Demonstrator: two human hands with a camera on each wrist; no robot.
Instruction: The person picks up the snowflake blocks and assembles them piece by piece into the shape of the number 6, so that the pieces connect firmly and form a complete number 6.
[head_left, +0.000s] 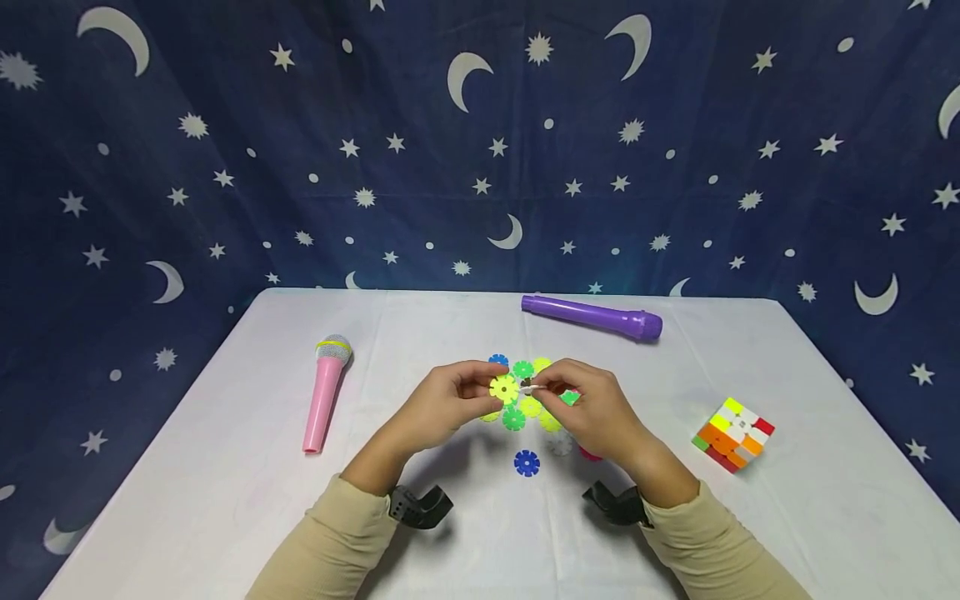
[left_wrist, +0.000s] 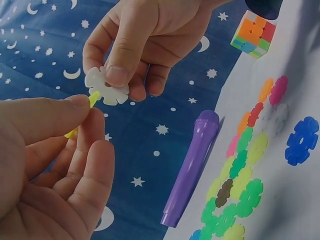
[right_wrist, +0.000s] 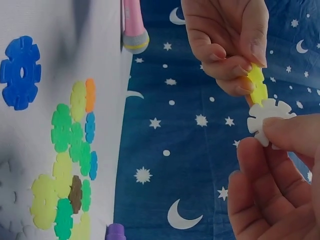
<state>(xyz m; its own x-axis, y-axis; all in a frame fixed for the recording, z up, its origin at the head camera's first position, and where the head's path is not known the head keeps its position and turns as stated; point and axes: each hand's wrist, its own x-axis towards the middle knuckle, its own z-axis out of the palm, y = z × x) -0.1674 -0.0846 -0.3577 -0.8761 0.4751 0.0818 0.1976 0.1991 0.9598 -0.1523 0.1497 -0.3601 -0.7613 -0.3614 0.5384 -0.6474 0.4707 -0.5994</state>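
Observation:
Between thumb and fingers my left hand pinches a yellow notched disc, a flower-shaped connector piece. My right hand pinches a white notched disc of the same kind, seen nearly edge-on from the head. Both wrist views show the two discs meeting at their rims, set at an angle to each other; whether the notches are interlocked I cannot tell. Beneath the hands lie several loose discs, among them a green disc, a brown disc and, nearer me, a blue disc.
A pink toy microphone lies at the left of the white-covered table. Across the back lies a purple microphone. A puzzle cube sits at the right. Behind the table hangs a dark blue star-and-moon cloth.

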